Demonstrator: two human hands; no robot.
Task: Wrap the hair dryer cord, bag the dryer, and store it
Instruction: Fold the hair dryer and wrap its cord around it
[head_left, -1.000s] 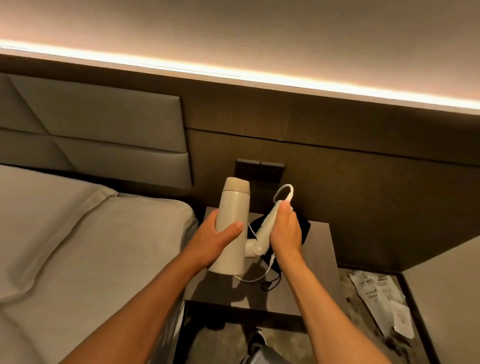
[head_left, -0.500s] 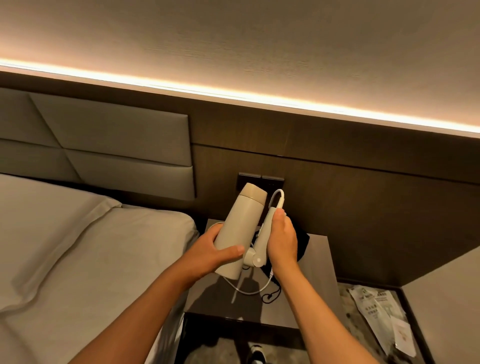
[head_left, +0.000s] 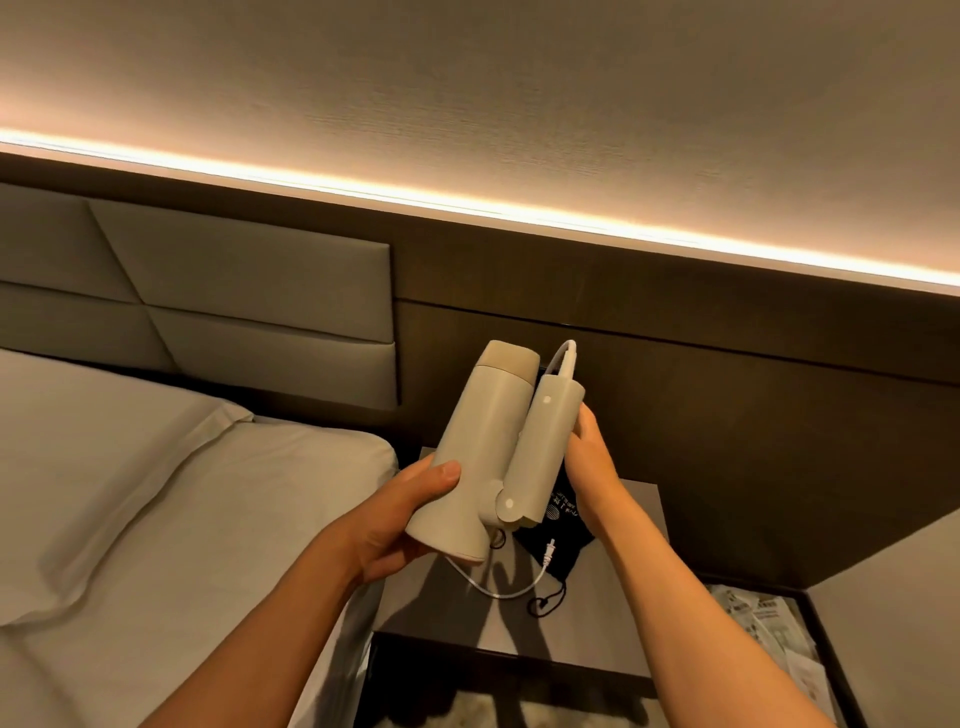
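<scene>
I hold a cream hair dryer (head_left: 480, 441) up in the air over the nightstand. My left hand (head_left: 400, 514) grips the lower end of its barrel. Its handle (head_left: 540, 447) is folded flat against the barrel, and my right hand (head_left: 589, 462) presses on the handle's right side. The white cord (head_left: 498, 587) leaves the handle's top in a small loop, reappears under the dryer and droops to the nightstand, where its plug (head_left: 548, 552) lies on a black drawstring bag (head_left: 563, 535). The bag lies flat on the nightstand (head_left: 623, 613), partly hidden behind the dryer.
A bed (head_left: 156, 519) with grey sheets and a pillow lies to the left, under a padded headboard (head_left: 234, 312). Dark wood panelling (head_left: 727, 415) runs behind the nightstand. Printed paper packets (head_left: 769, 639) lie in a recess low on the right.
The handle has folded in from an angle until it lies against the barrel. Both hands have lifted the dryer higher and nearer to the camera. The view has tilted upward.
</scene>
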